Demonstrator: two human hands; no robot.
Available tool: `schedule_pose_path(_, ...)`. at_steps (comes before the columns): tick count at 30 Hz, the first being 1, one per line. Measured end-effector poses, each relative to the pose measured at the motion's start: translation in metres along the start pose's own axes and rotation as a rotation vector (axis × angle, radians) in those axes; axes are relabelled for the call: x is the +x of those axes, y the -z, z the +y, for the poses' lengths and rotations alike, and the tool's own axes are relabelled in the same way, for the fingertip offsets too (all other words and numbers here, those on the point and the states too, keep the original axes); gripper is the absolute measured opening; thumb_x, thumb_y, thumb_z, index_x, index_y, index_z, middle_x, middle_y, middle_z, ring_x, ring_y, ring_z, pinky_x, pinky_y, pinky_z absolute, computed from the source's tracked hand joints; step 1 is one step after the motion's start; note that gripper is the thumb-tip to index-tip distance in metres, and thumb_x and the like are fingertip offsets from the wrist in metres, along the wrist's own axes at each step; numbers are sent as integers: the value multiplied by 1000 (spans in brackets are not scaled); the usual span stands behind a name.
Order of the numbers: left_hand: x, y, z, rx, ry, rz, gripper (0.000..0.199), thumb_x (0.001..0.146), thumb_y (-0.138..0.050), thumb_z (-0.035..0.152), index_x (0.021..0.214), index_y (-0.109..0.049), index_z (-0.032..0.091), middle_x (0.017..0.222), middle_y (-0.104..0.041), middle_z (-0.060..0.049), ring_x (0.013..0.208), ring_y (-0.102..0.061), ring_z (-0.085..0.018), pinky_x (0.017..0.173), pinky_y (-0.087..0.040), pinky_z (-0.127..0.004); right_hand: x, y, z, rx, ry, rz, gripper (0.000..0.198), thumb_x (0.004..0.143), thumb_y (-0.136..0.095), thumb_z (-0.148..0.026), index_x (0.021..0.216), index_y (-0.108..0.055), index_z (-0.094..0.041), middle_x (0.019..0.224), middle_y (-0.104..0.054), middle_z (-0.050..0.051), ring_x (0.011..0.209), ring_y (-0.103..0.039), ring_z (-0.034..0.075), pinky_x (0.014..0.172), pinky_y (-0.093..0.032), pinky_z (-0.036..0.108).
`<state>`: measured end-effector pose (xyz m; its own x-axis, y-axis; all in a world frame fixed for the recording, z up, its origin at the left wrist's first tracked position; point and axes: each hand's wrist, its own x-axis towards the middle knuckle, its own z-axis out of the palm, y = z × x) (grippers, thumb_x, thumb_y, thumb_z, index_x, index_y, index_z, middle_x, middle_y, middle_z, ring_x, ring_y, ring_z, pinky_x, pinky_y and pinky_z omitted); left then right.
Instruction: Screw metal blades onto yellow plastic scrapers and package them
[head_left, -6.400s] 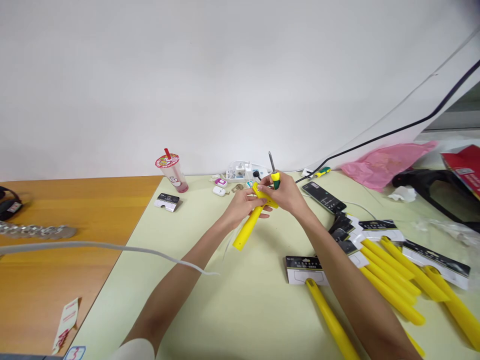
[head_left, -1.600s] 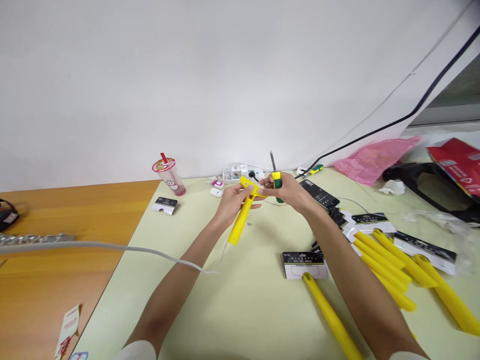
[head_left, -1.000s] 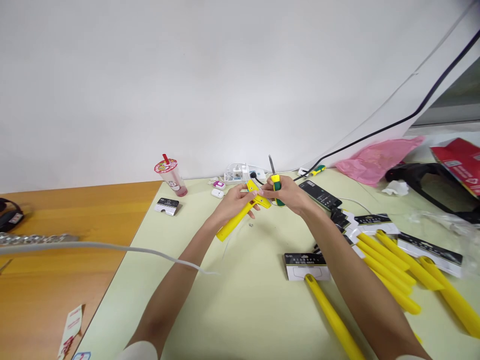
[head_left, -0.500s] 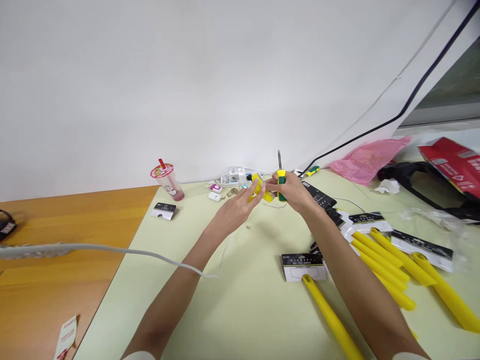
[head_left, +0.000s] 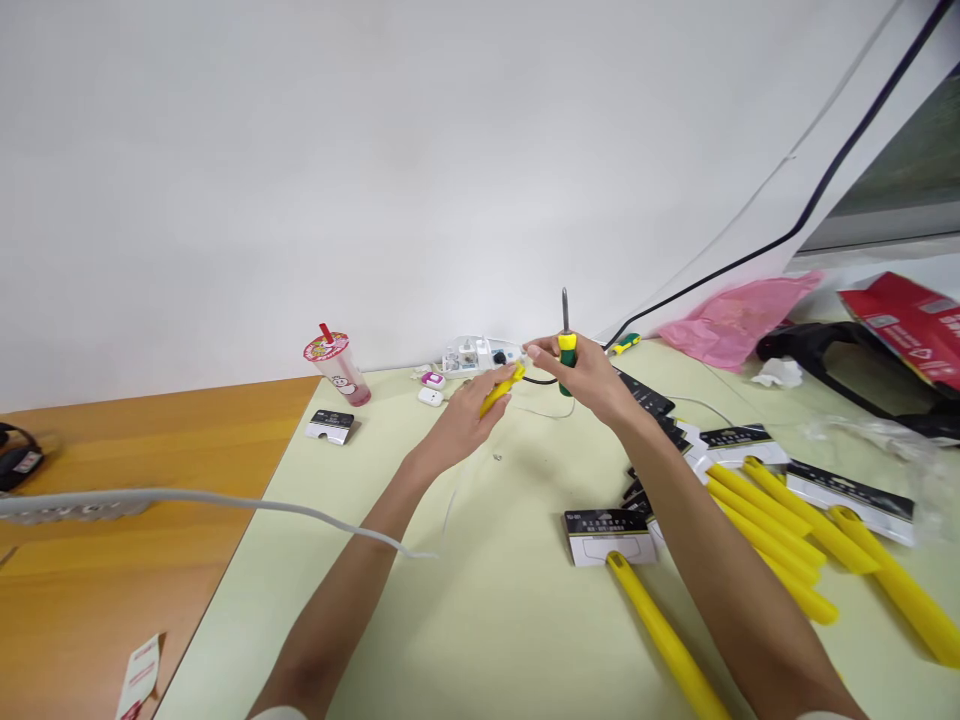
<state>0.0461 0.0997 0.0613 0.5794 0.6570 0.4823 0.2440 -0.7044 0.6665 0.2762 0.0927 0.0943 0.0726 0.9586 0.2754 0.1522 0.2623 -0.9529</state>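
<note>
My left hand [head_left: 466, 415] is closed around a small yellow plastic part [head_left: 501, 390], whose far end sticks out past the fingers. To its right, my right hand [head_left: 592, 380] grips a green and yellow screwdriver [head_left: 568, 362] with the shaft pointing up. The thumb and forefinger of that hand reach toward the yellow part, and I cannot make out whether something small sits at their tips. A narrow gap separates the two hands. Below them, a tiny metal piece [head_left: 497, 457] lies on the pale green table [head_left: 480, 600].
Yellow handles [head_left: 765, 515] and black-and-white cards [head_left: 611, 537] lie on the right. A drink cup [head_left: 346, 370] stands at the back left, near a power strip [head_left: 472, 355]. A grey cable [head_left: 300, 510] crosses my left forearm. Pink plastic [head_left: 739, 320] lies at the back right.
My hands have moved apart. The yellow part stays in my left hand and has turned, showing a narrower side. My right hand still holds the screwdriver upright.
</note>
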Motion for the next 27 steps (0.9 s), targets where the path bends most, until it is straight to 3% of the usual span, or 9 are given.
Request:
schedule_pose_path(2, 2, -3, 1, -267, 93, 54, 28, 110, -58, 43, 132, -57, 26, 141, -68, -13, 135, -65, -26, 111, -55, -44, -2, 1, -2, -69, 111, -46, 54, 83, -85, -69, 81, -54, -25, 127, -78, 12, 119, -71, 31, 105, -59, 49)
schedule_pose_path(5, 5, -10, 4, -592, 172, 101, 33, 101, -73, 48, 112, -53, 25, 119, -72, -7, 120, -70, -23, 107, -56, -42, -4, -2, -4, -56, 163, -104, 54, 83, -85, -65, 80, -48, -25, 120, -80, 11, 112, -72, 30, 101, -58, 48)
schedule_pose_path(10, 8, -18, 9, -941, 282, 202, 49, 84, -92, 44, 108, -55, 24, 120, -75, -5, 116, -74, -22, 121, -51, -53, -4, -7, -3, -20, 131, -62, 59, 78, -89, -63, 77, -44, -25, 101, -78, 8, 96, -69, 26, 89, -57, 42)
schedule_pose_path(17, 8, -29, 6, -1006, 333, 268, 49, 79, -95, 42, 106, -58, 24, 124, -77, -6, 125, -73, -26, 125, -48, -57, -2, -5, 2, 42, 43, -51, 66, 70, -96, -62, 75, -42, -25, 107, -80, 10, 89, -71, 25, 82, -61, 42)
schedule_pose_path(24, 7, -34, 3, -997, 338, 332, 50, 78, -95, 39, 110, -60, 23, 122, -74, -6, 123, -73, -25, 123, -51, -57, -2, -9, -3, 20, 42, -12, 67, 69, -96, -62, 72, -40, -25, 103, -81, 9, 84, -69, 22, 80, -59, 41)
schedule_pose_path(27, 6, -34, 4, -966, 318, 326, 46, 81, -93, 40, 112, -64, 23, 133, -71, -7, 127, -71, -27, 121, -53, -56, -2, -9, -6, 20, 43, -17, 66, 70, -95, -61, 72, -39, -25, 103, -81, 8, 81, -66, 21, 76, -56, 39)
